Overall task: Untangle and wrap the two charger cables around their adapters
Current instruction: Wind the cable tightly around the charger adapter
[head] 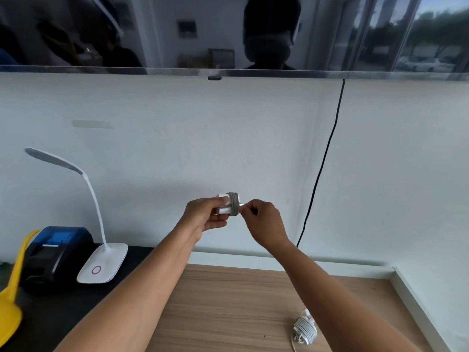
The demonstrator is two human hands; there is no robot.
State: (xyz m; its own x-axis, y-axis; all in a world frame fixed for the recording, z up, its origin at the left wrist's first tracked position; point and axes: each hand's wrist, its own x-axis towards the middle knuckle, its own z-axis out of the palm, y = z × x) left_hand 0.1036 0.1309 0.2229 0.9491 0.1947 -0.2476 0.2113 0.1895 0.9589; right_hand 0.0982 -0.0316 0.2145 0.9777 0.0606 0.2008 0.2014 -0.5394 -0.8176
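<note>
Both hands are raised in front of the white wall. My left hand (206, 215) grips a white adapter (224, 205) that has a grey cable (234, 204) coiled tightly around it. My right hand (264, 222) pinches the cable's end with its small plug (241, 205) right beside the coil. A second white adapter with a white cable wound around it (305, 329) lies on the wooden table (228, 313) at the lower right, apart from both hands.
A white desk lamp (101, 262) stands on a black surface at the left, beside a blue and black printer (54, 252) and a yellow plastic tool (11, 295). A black cord (322, 168) hangs down the wall. A white ledge (416, 306) borders the table's right side.
</note>
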